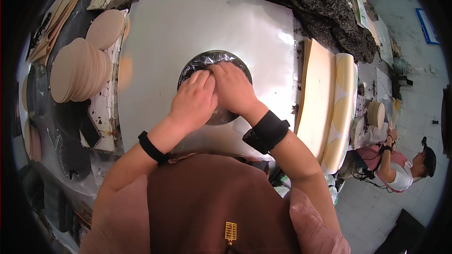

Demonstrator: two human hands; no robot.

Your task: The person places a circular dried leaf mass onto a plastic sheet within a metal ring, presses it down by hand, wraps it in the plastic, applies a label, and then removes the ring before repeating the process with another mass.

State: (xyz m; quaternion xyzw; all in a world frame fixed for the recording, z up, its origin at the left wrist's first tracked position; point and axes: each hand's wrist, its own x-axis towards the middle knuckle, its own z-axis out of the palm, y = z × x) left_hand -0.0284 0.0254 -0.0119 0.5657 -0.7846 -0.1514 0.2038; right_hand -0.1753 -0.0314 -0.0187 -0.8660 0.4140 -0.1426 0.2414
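A round, shallow metal dish (229, 120) rests on a large shiny metal sheet (208, 24) in front of me. Crinkled clear plastic film (216, 58) lies inside it over something dark. My left hand (194, 95) presses down on the film, its fingers close together and pointing away from me. Against it, my right hand (236, 86) bears on the same spot, fingers bent. The fingertips of both hands are hidden, so whether they pinch the film cannot be told. Both wrists wear black bands.
Stacks of round paper discs (79, 70) stand at left on a white board (102, 127). Dark, rough round cakes, apparently dried seaweed (317, 3), lie behind the sheet. At right are brown paper sheets (317, 81) and a round-label roll (342, 113). A co-worker (395, 165) is at far right.
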